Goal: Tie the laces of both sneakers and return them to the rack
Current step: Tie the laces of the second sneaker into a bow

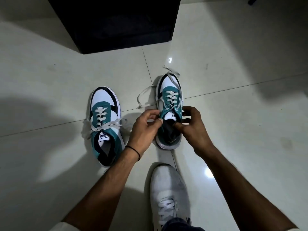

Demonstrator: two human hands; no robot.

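While untied: right sneaker (169,112) sits on floor (233,97), laces (143,97) loose.
Hands: our left hand (145,125) and right hand (191,125) pinch its collar, steadying it.
Left sneaker (105,124): beside, bow tied.

Two teal, white and navy sneakers (106,127) of smooth, faintly sheened synthetic leather, threaded with flat woven off-white cloth laces (170,97), sit on a glossy, reflective pale tiled floor (233,80) beside a matt black cabinet (116,22).

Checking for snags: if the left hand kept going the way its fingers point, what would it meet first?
Probably the right sneaker's collar and tongue: the left hand's fingertips already sit at its near edge. Contact can't be confirmed from this view.
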